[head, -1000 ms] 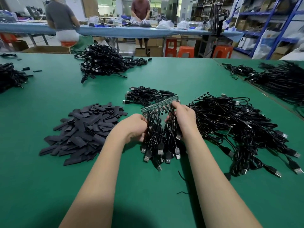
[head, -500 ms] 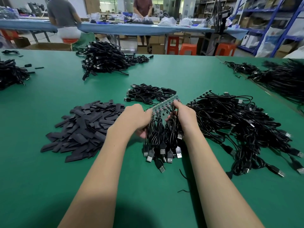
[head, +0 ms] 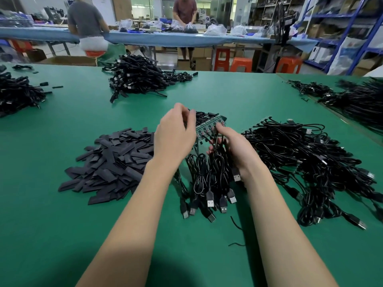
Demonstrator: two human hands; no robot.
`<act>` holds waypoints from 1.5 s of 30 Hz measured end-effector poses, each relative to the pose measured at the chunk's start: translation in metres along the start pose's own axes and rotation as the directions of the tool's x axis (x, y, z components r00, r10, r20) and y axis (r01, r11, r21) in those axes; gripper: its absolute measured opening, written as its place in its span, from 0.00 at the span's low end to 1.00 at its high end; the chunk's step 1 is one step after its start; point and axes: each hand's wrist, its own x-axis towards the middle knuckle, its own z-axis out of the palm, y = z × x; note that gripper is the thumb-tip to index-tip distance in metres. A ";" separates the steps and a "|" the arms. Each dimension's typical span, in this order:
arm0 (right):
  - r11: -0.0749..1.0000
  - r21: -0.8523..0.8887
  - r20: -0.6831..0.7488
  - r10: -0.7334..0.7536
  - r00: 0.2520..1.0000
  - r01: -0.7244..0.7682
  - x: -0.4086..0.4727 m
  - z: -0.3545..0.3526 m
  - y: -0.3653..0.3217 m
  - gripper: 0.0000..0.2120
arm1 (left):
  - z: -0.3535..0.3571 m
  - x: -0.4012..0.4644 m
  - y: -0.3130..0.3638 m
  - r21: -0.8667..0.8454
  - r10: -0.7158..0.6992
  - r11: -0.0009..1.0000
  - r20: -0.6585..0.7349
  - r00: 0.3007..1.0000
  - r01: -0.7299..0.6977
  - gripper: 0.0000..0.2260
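A narrow green circuit-board strip [head: 209,126] with several black USB cables [head: 209,179] wired to it is lifted over the green table [head: 62,235]. My left hand [head: 176,137] is raised at the strip's left end with fingers curled, pinching there. My right hand [head: 234,150] grips the strip's right part and the cable bunch below it. The USB plugs [head: 210,203] hang down toward me onto the table.
A heap of black flat sleeves [head: 109,164] lies to the left. A big tangle of black USB cables [head: 310,168] lies to the right, more cable piles [head: 136,77] farther back and at both sides. Two people stand at a blue table [head: 186,39] behind.
Both hands have lifted the strip and cables upward and away from me. My left hand has moved from the cables up to the strip's left end.
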 end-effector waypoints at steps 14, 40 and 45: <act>0.896 -0.424 0.181 -0.063 0.981 0.136 -0.012 -0.005 -0.024 0.10 | 0.024 0.006 0.013 -0.153 -0.170 0.977 -0.149 0.974 0.147 0.30; 0.998 -0.069 0.243 0.025 0.970 -0.008 -0.017 -0.007 -0.025 0.16 | 0.038 -0.001 0.021 -0.389 -0.115 0.920 -0.163 0.980 0.043 0.33; 0.997 -0.021 0.244 0.083 0.966 -0.080 -0.018 -0.014 -0.022 0.09 | 0.042 -0.001 0.019 -0.414 -0.104 0.910 -0.160 0.982 0.029 0.34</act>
